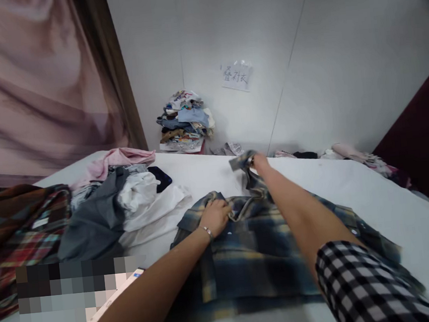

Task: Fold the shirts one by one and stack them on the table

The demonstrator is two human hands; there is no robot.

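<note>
A dark blue and yellow plaid shirt (254, 258) lies spread on the white table, its collar end away from me. My left hand (216, 216), with a thin bracelet at the wrist, presses on the shirt beside the collar, its fingers curled into the cloth. Farther off, my right hand (259, 164) is closed on a raised part of the shirt near the collar, slightly blurred. The fingertips of the right hand are mostly hidden. My right forearm covers part of the shirt and ends in a black-and-white checked sleeve.
On the left are heaped garments: a dark grey garment (96, 218), a white garment (154, 212), a pink garment (123, 157) and a red plaid shirt (29, 244). A dark phone-like object (162, 178) lies beside them. Behind the table (356, 182) stands a clothes stack (188, 120) against the wall.
</note>
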